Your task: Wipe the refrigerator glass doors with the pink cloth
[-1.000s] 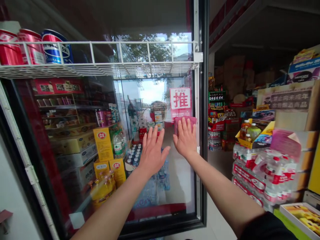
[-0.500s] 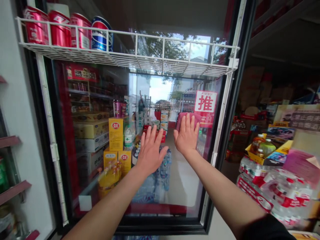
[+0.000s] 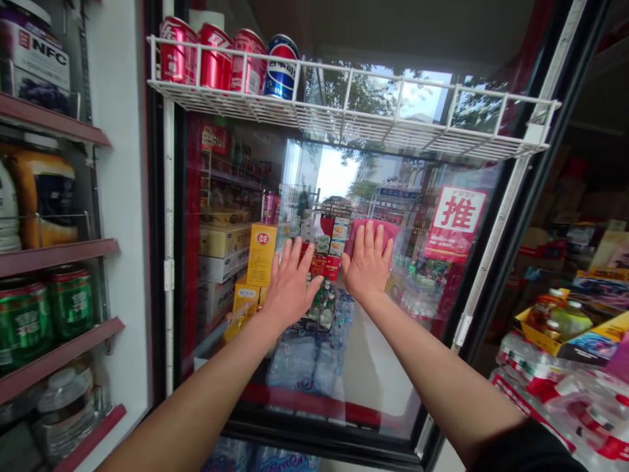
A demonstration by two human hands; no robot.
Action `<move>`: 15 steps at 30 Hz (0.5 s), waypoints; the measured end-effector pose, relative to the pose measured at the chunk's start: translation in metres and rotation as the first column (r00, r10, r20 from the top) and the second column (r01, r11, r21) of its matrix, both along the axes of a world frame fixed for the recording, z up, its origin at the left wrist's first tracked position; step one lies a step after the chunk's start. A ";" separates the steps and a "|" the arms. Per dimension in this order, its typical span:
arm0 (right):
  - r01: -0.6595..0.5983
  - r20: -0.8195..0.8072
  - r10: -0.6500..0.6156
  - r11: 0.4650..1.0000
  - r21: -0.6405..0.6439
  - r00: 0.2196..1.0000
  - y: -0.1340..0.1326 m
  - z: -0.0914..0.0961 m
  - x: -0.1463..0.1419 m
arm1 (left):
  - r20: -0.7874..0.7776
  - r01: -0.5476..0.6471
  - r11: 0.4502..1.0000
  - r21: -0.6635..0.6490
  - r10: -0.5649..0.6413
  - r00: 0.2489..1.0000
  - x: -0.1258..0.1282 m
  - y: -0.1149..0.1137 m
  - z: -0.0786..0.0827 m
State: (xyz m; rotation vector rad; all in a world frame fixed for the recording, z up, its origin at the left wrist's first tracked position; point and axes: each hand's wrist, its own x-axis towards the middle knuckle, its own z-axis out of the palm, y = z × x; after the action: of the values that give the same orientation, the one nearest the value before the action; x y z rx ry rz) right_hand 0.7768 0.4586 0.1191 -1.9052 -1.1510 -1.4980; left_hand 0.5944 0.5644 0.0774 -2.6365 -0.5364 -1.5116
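Observation:
Under the flat palm and fingers of my right hand (image 3: 368,265) a pink cloth (image 3: 390,231) is pressed against the glass door (image 3: 378,373). My left hand (image 3: 289,282) has its fingers stretched and spread, with nothing in it. It is up at the same glass, left of the cloth; whether its palm touches the pane I cannot tell. To the right of the cloth, a red and white push sign (image 3: 457,216) is stuck on the glass.
A white wire rack (image 3: 373,111) crosses the door above my hands, with red cans (image 3: 215,59) and a blue can (image 3: 281,69) at its left end. Shelves (image 3: 59,255) of drinks stand on the left. Packs of bottles (image 3: 584,393) are stacked at the right. Boxes show through the glass.
My view has turned left, bringing more of the shelves into sight. Both hands and the cloth have moved left across the door, away from the push sign.

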 end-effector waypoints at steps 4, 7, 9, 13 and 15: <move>-0.038 0.005 0.038 0.999 -0.022 0.999 0.020 0.000 -0.017 | 0.014 -0.015 1.000 -0.010 0.015 1.000 -0.013 0.014 -0.003; -0.063 0.013 0.063 0.997 -0.034 0.998 0.036 0.001 -0.033 | 0.004 -0.038 0.999 -0.019 0.038 0.999 -0.022 0.023 -0.005; -0.078 0.017 0.079 0.996 -0.043 0.997 0.048 0.001 -0.043 | -0.004 -0.056 0.998 -0.020 0.056 0.998 -0.028 0.027 -0.005; -0.099 0.012 0.100 0.994 -0.055 0.995 0.070 0.001 -0.061 | -0.014 -0.093 0.995 -0.024 0.093 0.996 -0.043 0.034 -0.006; -0.108 0.012 0.109 0.992 -0.062 0.994 0.079 0.001 -0.067 | -0.025 -0.111 0.994 -0.027 0.110 0.994 -0.051 0.039 -0.007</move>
State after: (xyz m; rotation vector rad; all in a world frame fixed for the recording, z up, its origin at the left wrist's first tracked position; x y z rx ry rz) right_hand 0.7101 0.5381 0.1200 -1.8420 -1.2994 -1.4367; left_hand 0.5437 0.6032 0.0703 -2.5940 -0.6939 -1.4505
